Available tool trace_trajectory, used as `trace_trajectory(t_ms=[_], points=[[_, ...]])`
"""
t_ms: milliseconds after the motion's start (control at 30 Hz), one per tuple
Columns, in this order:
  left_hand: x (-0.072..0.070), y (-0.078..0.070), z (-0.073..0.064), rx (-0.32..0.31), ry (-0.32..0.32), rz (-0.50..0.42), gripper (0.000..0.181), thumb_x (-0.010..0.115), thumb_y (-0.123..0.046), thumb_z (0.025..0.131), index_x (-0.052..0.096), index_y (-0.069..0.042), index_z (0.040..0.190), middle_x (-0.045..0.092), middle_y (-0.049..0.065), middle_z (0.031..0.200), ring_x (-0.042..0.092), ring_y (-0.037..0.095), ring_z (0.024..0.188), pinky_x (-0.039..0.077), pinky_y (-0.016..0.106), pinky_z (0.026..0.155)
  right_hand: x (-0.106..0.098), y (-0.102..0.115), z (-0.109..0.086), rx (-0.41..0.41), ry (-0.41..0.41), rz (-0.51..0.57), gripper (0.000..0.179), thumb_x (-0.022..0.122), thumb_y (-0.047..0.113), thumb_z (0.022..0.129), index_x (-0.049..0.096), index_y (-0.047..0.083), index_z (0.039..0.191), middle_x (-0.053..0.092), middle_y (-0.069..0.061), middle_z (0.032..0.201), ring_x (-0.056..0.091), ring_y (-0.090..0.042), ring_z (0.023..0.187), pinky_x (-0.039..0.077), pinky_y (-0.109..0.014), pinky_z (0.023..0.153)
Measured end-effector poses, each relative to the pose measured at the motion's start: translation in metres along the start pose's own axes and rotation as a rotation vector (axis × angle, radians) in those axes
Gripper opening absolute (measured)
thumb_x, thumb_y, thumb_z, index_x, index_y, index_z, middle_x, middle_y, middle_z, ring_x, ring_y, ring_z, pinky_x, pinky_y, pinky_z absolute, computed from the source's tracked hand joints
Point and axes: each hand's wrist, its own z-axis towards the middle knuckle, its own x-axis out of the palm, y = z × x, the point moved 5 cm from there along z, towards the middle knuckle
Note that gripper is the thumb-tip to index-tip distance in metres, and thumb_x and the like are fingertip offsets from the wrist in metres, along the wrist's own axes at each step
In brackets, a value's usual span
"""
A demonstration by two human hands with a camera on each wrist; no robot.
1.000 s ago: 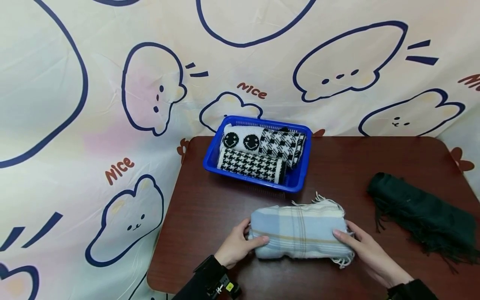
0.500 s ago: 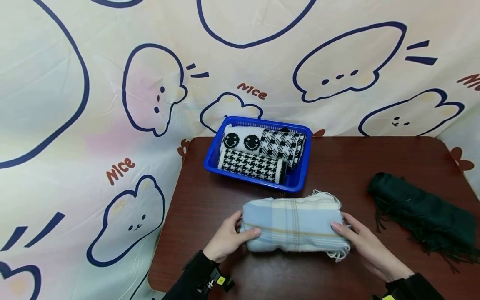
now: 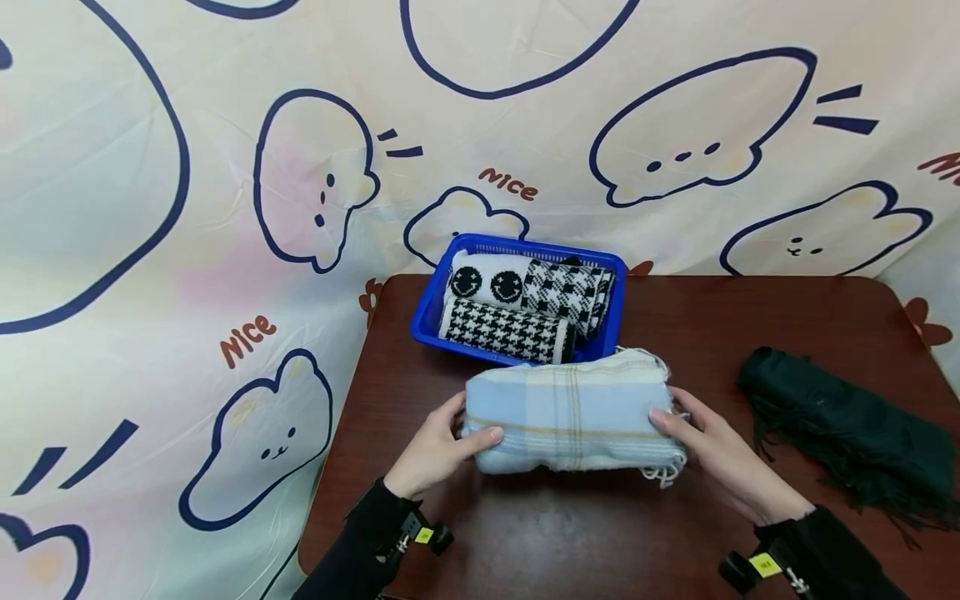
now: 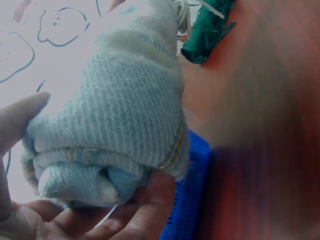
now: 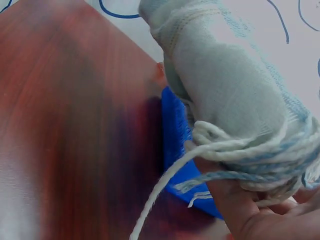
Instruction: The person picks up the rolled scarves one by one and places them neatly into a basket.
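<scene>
A cream cloth backdrop (image 3: 555, 125), printed with blue-outlined cartoon animals, hangs behind a dark, wood-grained worktop (image 3: 555, 533). At left, a person's left hand (image 3: 431, 450) curls round the rolled end of a folded pale-blue plaid scarf (image 3: 573, 417), thumb on top, fingers beneath. Behind the scarf, a perforated blue plastic basket (image 3: 617, 308) holds black-and-white knit rolls (image 3: 502, 329) patterned with smiley faces and houndstooth. The soft woven scarf spans the two hands just in front of the basket, hiding part of its near rim. The right hand (image 3: 723, 458) grips the end trimmed in twisted cord fringe, some fingers obscured by it. Far right lies a dark green fringed scarf (image 3: 851, 433).
</scene>
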Motion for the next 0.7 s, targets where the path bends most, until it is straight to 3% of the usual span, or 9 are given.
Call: trace_trajectory(t_ms=[400,700], points=[[-0.030,-0.022,-0.002,0.042,-0.026,0.021,0.057,0.071,-0.024,0.106,0.047,-0.009,0.155,0.063,0.016,0.134,0.065,0.025,0.116,0.059,0.037,0.094,0.011,0.044,0.015,-0.162,0.006,-0.048,0.069,0.047,0.041,0.116,0.018,0.007,0.169,0.044,-0.025,0.150,0.059,-0.021,0.115,0.057,-0.027,0.089],[-0.052,-0.035,0.000,0.029,-0.065,-0.004,0.058,0.069,-0.021,0.107,0.043,-0.006,0.157,0.060,0.021,0.138,0.064,0.028,0.117,0.062,0.050,0.095,0.021,0.072,0.038,-0.206,0.047,-0.031,0.072,0.048,0.043,0.115,0.017,0.007,0.170,0.043,-0.026,0.152,0.057,-0.025,0.120,0.056,-0.025,0.091]])
